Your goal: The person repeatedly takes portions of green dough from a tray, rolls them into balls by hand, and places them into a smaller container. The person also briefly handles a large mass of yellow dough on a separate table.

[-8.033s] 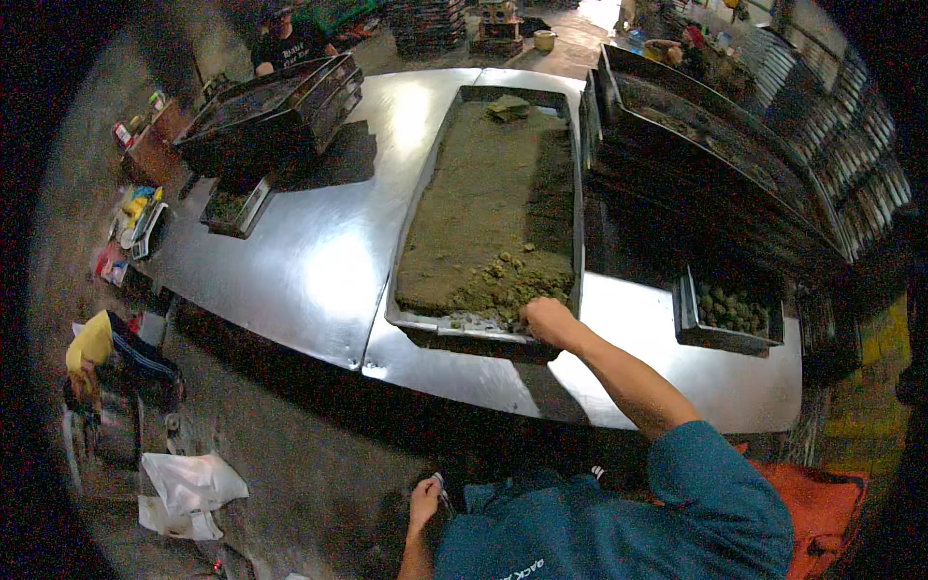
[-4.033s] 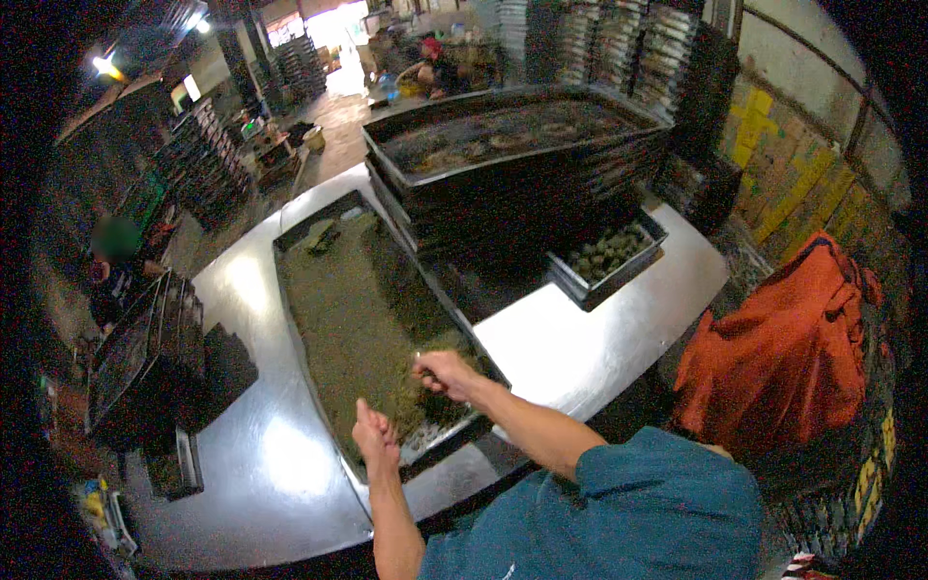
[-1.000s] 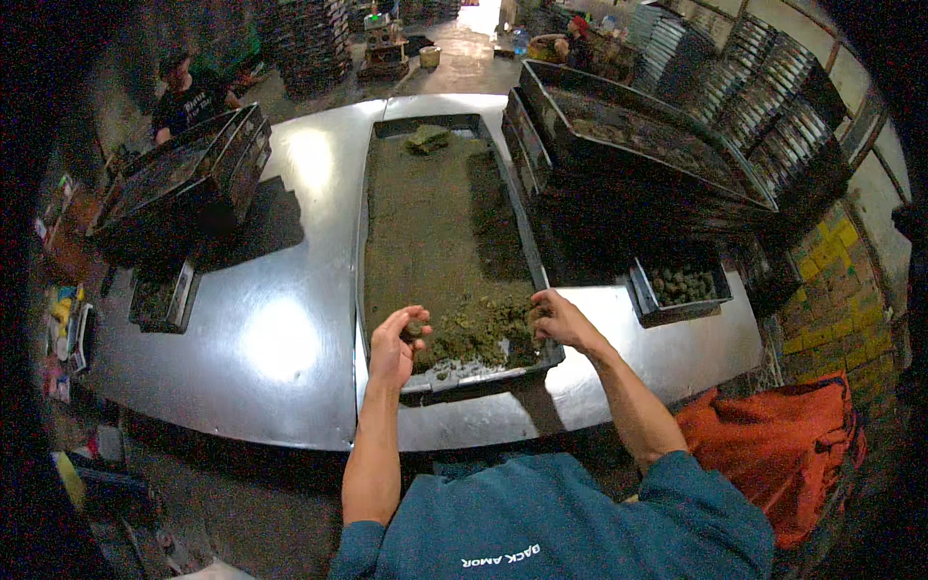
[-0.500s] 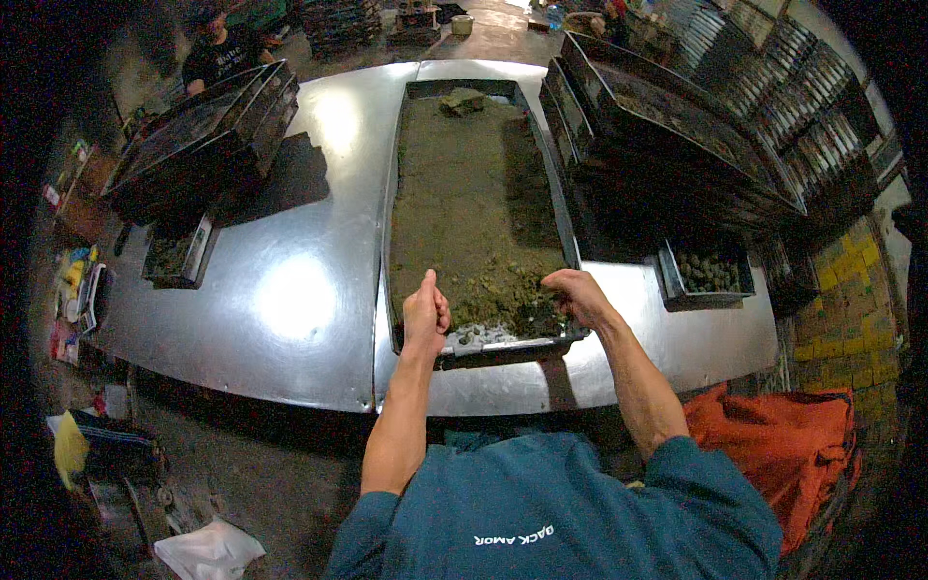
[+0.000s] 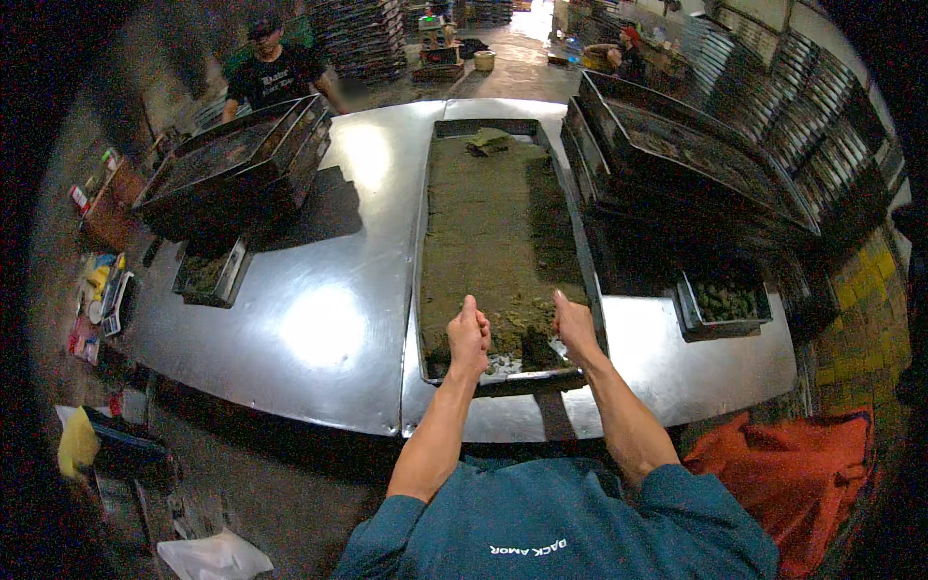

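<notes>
In front of me a long dark tray (image 5: pixel 421 242) holds a flat greenish-brown layer (image 5: pixel 488 213). At its near end the layer breaks into loose crumbs, with whitish patches of tray bottom showing. My left hand (image 5: pixel 469 335) is over the near left part of the tray, fingers curled and thumb up. Over the near right part, my right hand (image 5: pixel 576 329) is closed in the same way, its thumb pointing away from me. Whatever either hand grips, if anything, is hidden. A folded piece (image 5: pixel 486 142) of the same greenish stuff lies at the tray's far end.
The tray stands on a shiny metal table (image 5: pixel 280 358). Stacked dark trays rise at the left (image 5: pixel 232 159) and right (image 5: pixel 696 164). Smaller bins with dark lumps stand near left (image 5: pixel 208 275) and right (image 5: pixel 725 298). A person (image 5: pixel 275 72) is beyond the left stack.
My right hand has moved inward from the tray's right rim, closer to my left hand, its thumb now raised. The view has tilted up, showing more of the room beyond.
</notes>
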`<state>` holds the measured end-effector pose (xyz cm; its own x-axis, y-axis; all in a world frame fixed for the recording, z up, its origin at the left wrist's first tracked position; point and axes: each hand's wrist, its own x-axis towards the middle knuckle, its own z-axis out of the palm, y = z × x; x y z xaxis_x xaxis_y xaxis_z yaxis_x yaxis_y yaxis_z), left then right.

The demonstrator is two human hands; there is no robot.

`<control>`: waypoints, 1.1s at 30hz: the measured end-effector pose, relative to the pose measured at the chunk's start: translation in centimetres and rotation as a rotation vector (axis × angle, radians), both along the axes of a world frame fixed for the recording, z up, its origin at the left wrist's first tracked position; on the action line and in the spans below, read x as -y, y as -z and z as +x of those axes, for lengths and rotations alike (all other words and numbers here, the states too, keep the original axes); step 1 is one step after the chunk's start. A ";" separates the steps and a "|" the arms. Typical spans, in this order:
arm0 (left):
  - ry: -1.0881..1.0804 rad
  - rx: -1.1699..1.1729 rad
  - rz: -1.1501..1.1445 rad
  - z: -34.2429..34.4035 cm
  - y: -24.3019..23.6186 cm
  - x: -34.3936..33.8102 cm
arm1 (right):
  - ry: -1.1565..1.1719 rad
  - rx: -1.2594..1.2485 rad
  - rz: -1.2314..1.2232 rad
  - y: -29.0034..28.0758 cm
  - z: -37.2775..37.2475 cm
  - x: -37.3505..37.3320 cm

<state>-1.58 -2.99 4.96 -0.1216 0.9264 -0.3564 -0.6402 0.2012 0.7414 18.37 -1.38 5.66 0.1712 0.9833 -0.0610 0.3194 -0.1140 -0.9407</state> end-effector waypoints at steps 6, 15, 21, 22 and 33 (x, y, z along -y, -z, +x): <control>0.134 0.001 0.140 -2.4 -0.9 0.0 | -0.308 -0.793 -0.125 -2.4 1.0 1.6; 0.123 0.205 0.043 -1.7 1.6 -0.8 | -0.105 -0.088 -0.081 3.2 -2.8 -0.6; 0.114 0.074 0.072 -2.7 -0.4 0.5 | -0.145 -0.653 -0.300 -1.2 -1.1 1.8; 0.169 0.042 0.043 -3.2 -0.5 0.5 | -0.092 -0.753 -0.361 -1.9 -0.9 1.9; 0.364 -0.290 -0.119 7.7 -0.8 0.1 | -0.111 -0.554 -0.293 -1.4 8.3 5.1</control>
